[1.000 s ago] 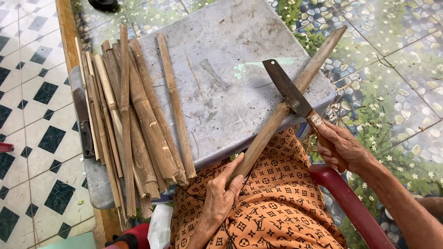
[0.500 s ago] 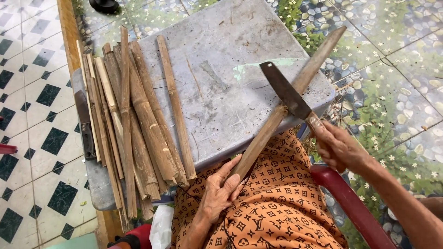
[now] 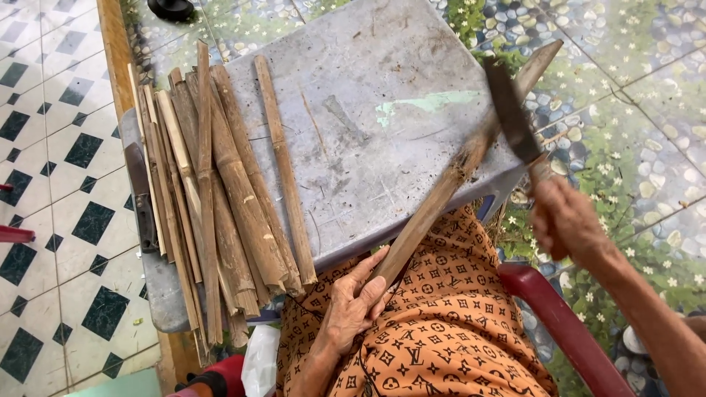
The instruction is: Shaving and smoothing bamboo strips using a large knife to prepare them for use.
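Note:
My left hand [image 3: 351, 305] grips the near end of a long bamboo strip [image 3: 452, 176] that slants up to the right across a grey tabletop [image 3: 382, 110]. My right hand [image 3: 566, 220] holds a cleaver [image 3: 507, 110] by its handle, blade raised on edge beside the strip's upper half. My lap is covered by orange patterned cloth [image 3: 441, 331].
A pile of split bamboo strips [image 3: 213, 191] lies on the tabletop's left side, with a second knife [image 3: 141, 198] at its left edge. A red chair arm [image 3: 566, 331] runs by my right side. Tiled floor lies left, pebbled paving right.
The cleaver has lifted off the strip and turned on edge, my right hand rising with it. My left hand keeps its hold on the strip.

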